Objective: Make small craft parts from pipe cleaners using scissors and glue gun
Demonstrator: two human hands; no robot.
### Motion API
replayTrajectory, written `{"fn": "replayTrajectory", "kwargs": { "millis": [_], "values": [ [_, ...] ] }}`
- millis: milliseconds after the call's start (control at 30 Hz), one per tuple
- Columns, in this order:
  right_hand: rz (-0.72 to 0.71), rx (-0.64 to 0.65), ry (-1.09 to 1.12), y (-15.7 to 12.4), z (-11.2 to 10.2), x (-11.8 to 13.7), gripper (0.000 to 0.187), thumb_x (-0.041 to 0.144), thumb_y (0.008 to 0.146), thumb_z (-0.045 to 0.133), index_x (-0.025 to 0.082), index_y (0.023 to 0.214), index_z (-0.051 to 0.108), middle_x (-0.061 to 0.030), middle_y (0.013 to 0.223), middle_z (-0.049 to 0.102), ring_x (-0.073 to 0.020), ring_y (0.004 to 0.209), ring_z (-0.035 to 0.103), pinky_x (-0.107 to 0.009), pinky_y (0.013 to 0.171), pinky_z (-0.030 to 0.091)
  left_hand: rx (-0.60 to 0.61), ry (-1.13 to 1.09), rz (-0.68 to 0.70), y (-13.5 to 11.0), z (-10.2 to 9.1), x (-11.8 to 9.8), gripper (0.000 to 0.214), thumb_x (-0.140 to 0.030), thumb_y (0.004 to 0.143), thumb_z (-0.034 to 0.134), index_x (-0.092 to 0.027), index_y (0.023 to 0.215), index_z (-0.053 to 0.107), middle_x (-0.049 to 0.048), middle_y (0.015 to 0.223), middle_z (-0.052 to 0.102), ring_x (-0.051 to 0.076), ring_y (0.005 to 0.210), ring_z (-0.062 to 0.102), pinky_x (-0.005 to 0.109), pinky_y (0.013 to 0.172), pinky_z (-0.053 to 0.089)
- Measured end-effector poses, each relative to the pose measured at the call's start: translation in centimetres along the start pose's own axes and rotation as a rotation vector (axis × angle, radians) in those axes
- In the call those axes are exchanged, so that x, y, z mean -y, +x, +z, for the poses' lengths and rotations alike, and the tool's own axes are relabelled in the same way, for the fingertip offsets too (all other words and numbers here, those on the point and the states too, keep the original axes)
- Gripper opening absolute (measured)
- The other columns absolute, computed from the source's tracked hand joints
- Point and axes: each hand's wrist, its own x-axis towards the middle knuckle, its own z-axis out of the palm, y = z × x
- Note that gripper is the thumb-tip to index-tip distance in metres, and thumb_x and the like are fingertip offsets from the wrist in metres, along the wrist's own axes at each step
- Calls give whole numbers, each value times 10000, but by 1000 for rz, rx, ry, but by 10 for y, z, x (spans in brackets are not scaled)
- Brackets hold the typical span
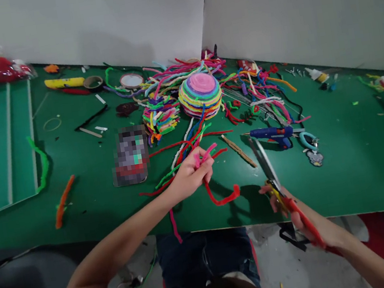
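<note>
My left hand [194, 172] is closed around pipe cleaners over the front middle of the table. A pink pipe cleaner [211, 151] pokes out above the fingers, and a red pipe cleaner [224, 201] with a curled tip hangs below them. To the right, my right hand [297, 217] grips a pair of scissors [269, 166] with red and yellow handles, blades pointing up and away. Beyond my left hand sits a round dome of coiled rainbow pipe cleaners [201, 95], with loose strands trailing toward me.
A blue glue gun [272, 134] lies beyond the scissors, beside a light-blue ring with a charm [312, 150]. A blurred phone-like rectangle [129, 155] lies left of my left hand. Loose pipe cleaners [164, 78] are heaped behind. White wall panels [158, 14] meet in a corner at the back.
</note>
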Motion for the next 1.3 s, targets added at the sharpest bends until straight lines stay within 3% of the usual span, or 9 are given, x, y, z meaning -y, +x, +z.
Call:
{"fn": "replayTrajectory", "kwargs": {
  "millis": [100, 200, 433, 667, 900, 1067, 1167, 1300],
  "values": [
    [33, 140, 0, 15, 1, 13, 386, 413, 834, 393, 213, 1163, 420, -24, 787, 511, -139, 600, 446, -278, 565, 436, -19, -52, 0, -2, 2, -2, 314, -456, 835, 505, -200, 750, 344, -103, 438, 458, 24, 325, 324, 151, 358, 255],
    [32, 168, 0, 27, 2, 20, 295, 359, 787, 431, 206, 1039, 432, -17, 803, 484, -120, 584, 386, -265, 544, 391, -41, -89, -8, -3, 3, -4, 307, -467, 840, 490, -204, 761, 352, -108, 424, 460, 25, 292, 310, 147, 316, 226],
    [103, 261, 120, 33, 2, 25, 144, 292, 754, 449, 221, 865, 390, 17, 686, 484, -97, 520, 348, -223, 449, 293, 2, -93, -47, -5, 2, -4, 299, -458, 851, 477, -197, 768, 357, -109, 426, 486, 17, 265, 303, 133, 286, 215],
    [75, 249, 95, 34, 2, 19, 100, 235, 763, 456, 222, 835, 388, 8, 675, 521, -106, 540, 381, -221, 467, 321, 54, -87, -90, -4, 3, -2, 289, -437, 851, 483, -198, 764, 344, -110, 425, 486, 19, 260, 310, 129, 279, 219],
    [82, 247, 50, 36, 3, 16, 108, 275, 823, 429, 208, 905, 406, 22, 666, 480, -100, 523, 374, -220, 473, 323, 78, -83, -110, -4, 4, -2, 285, -435, 851, 471, -193, 763, 349, -106, 429, 484, 14, 266, 307, 119, 282, 205],
    [64, 213, -134, 35, 5, 13, 172, 356, 871, 391, 209, 783, 390, 29, 617, 445, -98, 487, 352, -236, 486, 310, 90, -66, -147, -4, 5, -4, 250, -402, 862, 453, -192, 768, 355, -103, 441, 498, 15, 269, 314, 129, 291, 222],
    [131, 218, -222, 32, 7, 16, 252, 404, 892, 350, 215, 727, 379, 30, 575, 438, -98, 442, 347, -241, 463, 291, 89, -35, -236, -3, 7, -2, 212, -377, 873, 441, -194, 808, 356, -100, 465, 518, 22, 276, 330, 142, 299, 238],
    [306, 280, -182, 30, 6, 29, 348, 502, 884, 327, 217, 687, 365, 37, 513, 399, -89, 388, 363, -224, 399, 296, 92, 69, -349, 0, 8, 1, 180, -342, 882, 424, -188, 805, 370, -83, 483, 528, 29, 296, 362, 155, 308, 231]
  ]
}}
